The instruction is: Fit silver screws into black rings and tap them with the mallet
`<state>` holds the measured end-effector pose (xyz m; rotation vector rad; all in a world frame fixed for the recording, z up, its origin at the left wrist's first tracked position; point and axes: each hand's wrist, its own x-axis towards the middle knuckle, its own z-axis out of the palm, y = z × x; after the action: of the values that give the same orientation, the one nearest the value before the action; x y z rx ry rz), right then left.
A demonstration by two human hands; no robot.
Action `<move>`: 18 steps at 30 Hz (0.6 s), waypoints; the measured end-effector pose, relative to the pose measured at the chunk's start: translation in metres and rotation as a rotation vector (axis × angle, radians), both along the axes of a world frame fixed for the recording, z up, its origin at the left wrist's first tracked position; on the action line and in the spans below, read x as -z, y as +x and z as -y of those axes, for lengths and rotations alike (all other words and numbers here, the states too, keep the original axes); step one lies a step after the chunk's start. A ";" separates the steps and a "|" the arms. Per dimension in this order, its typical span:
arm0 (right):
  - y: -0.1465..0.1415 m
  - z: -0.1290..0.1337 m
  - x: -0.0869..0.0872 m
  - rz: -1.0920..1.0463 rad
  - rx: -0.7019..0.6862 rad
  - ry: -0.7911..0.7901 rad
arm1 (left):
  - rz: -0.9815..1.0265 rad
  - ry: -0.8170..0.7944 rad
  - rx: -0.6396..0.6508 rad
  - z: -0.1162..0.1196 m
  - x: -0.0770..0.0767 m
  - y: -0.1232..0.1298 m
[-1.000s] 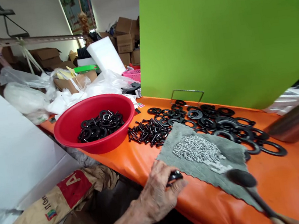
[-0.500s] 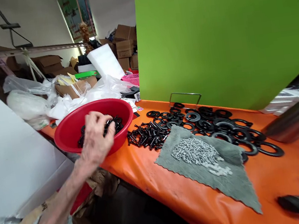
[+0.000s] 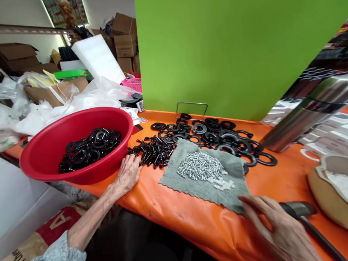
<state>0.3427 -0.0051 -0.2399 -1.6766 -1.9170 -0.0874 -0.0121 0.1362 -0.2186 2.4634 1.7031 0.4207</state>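
Note:
My left hand [image 3: 128,172] lies at the near-left edge of a pile of small black metal pins [image 3: 155,151]. Its fingers are bent close together with the tips at the pins; what they hold, if anything, is hidden. Right behind it stands a red basin [image 3: 79,175] with black rings and pins [image 3: 90,148] inside. My right hand [image 3: 273,226] is low on the right, fingers stretched and apart, with fingertips by the corner of a grey-green cloth [image 3: 181,183]. On that cloth lie many small silver screws [image 3: 201,166] and some small white pieces [image 3: 223,184].
Black rings [image 3: 227,138] spread behind the cloth on the orange table cover [image 3: 158,202]. A hammer [image 3: 300,210] lies beside my right hand, near a tan bowl of white material [image 3: 330,208]. A steel flask [image 3: 301,117] leans at right. A green panel [image 3: 229,40] rises behind.
My left hand has left the red basin and come down right to the pin pile. My right hand has entered from the lower right. The view has turned toward the right.

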 end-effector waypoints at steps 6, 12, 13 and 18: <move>-0.030 -0.046 0.011 0.044 -0.051 -0.001 | 0.160 -0.035 -0.027 0.036 -0.015 0.017; -0.031 -0.054 0.006 0.028 -0.075 -0.068 | 1.106 -0.666 -0.058 0.091 -0.022 0.052; -0.031 -0.055 0.005 0.019 -0.071 -0.073 | 1.200 -0.719 -0.060 0.097 -0.021 0.056; -0.037 -0.051 -0.002 -0.071 -0.016 -0.095 | 1.368 -0.872 -0.109 0.116 -0.022 0.066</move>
<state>0.3057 0.0462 -0.2377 -1.7018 -1.9081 0.0697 0.0537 0.0201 -0.1969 0.9468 0.9916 0.8405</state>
